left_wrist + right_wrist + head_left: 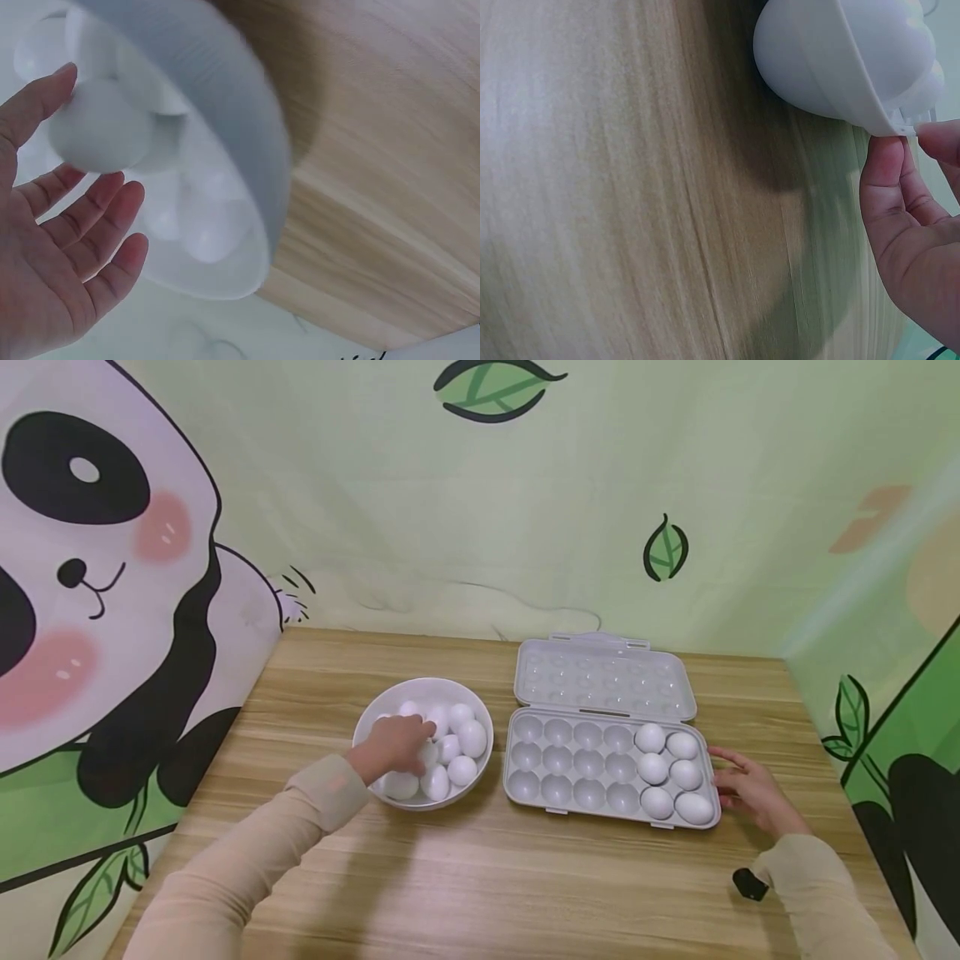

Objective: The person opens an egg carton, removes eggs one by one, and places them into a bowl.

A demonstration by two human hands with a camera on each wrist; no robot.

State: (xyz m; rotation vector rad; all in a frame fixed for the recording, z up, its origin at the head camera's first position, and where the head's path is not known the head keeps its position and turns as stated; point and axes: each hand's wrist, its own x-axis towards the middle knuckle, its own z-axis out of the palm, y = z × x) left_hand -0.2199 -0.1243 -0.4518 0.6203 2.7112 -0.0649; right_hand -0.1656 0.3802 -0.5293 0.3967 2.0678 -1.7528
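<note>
A white bowl [427,804] holds several white eggs [472,738]. My left hand [397,745] reaches inside it from the left. In the left wrist view, its thumb and fingertips are set around one egg [101,127]. To the right lies a white plastic egg carton [600,811] with its lid [603,681] folded back. Several eggs [653,769] fill the two rightmost columns of cups, while the other cups hold none. My right hand [753,793] is at the carton's right end. Its thumb and fingers pinch the carton's rim [885,120] in the right wrist view.
Both containers stand on a wood-grain table [480,877]. A small black object [750,884] shows by the right sleeve. Behind the table hangs a pale green cloth [360,485] printed with leaves and pandas, with a thin dark line low on it.
</note>
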